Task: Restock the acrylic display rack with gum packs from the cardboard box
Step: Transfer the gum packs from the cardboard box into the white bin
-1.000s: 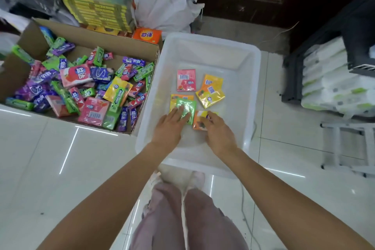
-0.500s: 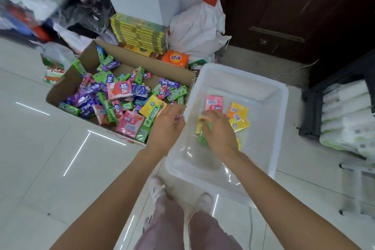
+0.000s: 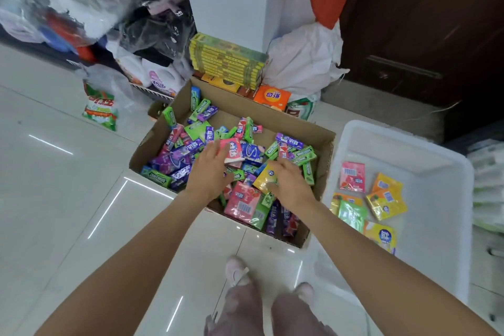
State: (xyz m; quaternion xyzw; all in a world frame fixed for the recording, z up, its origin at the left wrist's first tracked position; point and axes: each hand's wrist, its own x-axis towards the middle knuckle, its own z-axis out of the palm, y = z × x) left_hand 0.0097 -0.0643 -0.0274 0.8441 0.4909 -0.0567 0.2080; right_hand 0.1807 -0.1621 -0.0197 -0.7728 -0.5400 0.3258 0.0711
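Cardboard box: open-topped, on the tiled floor, left of the white tub and almost touching it; heaped with gum packs in green, purple, pink, blue and yellow, lying at every angle.
White tub: translucent plastic, at the right; it holds a few flat sachets only.
Sachets in tub: a pink one nearest the far wall, two orange-yellow ones toward the right wall, a green one over another yellow near the left wall, one more yellow toward the near edge.
Left hand: over the middle of the box, fingers spread and reaching forward, fingertips at a pink pack that stands tilted on the heap; whether they grip it I cannot tell.
Right hand: over the box toward its right wall, fingers loosely bent and spread, lying on a yellow pack; no clear pinch shows.
Behind the box: a stack of yellow-green cartons, an orange packet, a white bag.
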